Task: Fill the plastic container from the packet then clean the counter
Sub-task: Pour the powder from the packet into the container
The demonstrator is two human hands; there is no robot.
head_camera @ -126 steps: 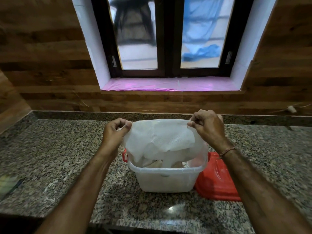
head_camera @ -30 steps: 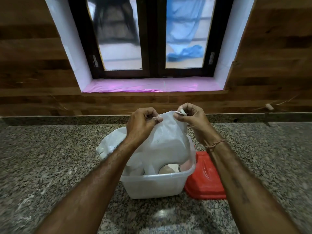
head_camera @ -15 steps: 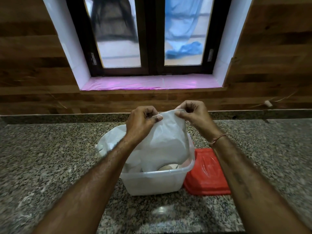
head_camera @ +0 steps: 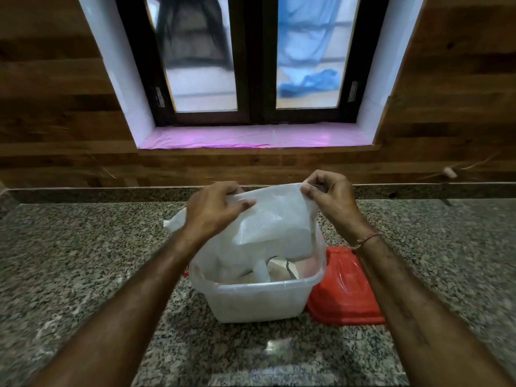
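A translucent white plastic container point(head_camera: 259, 301) stands on the granite counter point(head_camera: 83, 261) in front of me. A large white plastic packet point(head_camera: 273, 227) hangs upended over it, its lower end inside the container. My left hand point(head_camera: 212, 212) pinches the packet's upper edge on the left. My right hand point(head_camera: 332, 196) pinches the upper right corner. Some pale contents show at the container's bottom under the packet. A loose end of the packet sticks out to the left behind my left wrist.
A red lid point(head_camera: 346, 289) lies flat on the counter, touching the container's right side. A wood-panelled wall with a window and a pink-lined sill point(head_camera: 251, 138) rises behind the counter. A small plug point(head_camera: 449, 172) hangs on the wall at right.
Both hands have lifted the packet's top edge slightly and spread it wider apart. Compared with several seconds ago, the hands hold the packet closer together and higher over the container.
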